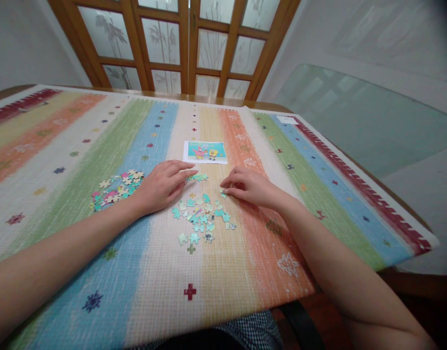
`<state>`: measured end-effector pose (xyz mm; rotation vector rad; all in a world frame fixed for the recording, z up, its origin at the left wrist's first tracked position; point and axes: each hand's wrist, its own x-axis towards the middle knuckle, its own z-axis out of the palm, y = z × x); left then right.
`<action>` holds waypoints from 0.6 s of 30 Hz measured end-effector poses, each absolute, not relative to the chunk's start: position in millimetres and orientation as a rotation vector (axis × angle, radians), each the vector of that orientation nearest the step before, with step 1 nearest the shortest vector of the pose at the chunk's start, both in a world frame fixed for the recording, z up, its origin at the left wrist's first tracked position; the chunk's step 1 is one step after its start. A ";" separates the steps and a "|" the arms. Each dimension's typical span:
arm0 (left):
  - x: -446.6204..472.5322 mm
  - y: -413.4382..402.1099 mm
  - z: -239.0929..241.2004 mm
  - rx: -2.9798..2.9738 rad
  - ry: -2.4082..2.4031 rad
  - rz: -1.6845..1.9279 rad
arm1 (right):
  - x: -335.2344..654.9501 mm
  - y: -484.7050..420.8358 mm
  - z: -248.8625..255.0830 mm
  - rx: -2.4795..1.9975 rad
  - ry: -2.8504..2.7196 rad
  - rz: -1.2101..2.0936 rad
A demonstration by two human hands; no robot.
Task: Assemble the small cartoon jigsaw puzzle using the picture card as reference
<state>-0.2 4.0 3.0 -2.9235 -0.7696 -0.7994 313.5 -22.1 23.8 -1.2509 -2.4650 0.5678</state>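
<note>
My left hand (164, 184) lies on the striped mat (80, 160), fingers stretched toward a short strip of joined teal puzzle pieces (199, 178) that its fingertips touch. My right hand (247, 187) rests to the right, fingers curled in a pinch on a small puzzle piece (223, 194) at the mat. Between and below the hands lies a loose pile of teal puzzle pieces (201, 216). A second pile of mixed pink, cream and teal pieces (116, 189) sits left of my left hand. A small cartoon reference picture (205, 151) lies just beyond the hands.
The mat covers a wooden table (402, 279) whose right edge and near corner show. A sheet of glass (354, 116) leans at the right. Wooden-framed frosted doors (179, 43) stand behind the table. A white label (287, 119) lies at the far right of the mat.
</note>
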 end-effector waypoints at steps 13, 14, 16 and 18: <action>7.7 -32.7 22.8 -3.380 -0.169 -0.411 | 319.4 -15.9 11.6 -1.224 -2.382 0.643; 8.5 -33.4 21.5 -3.384 -0.195 -0.416 | 319.1 -16.0 11.7 -1.226 -2.377 0.646; 9.3 -33.5 17.9 -3.368 -0.262 -0.462 | 318.2 -16.4 12.2 -1.226 -2.368 0.649; 8.8 -32.2 13.7 -3.323 -0.330 -0.519 | 317.4 -16.6 12.4 -1.220 -2.364 0.650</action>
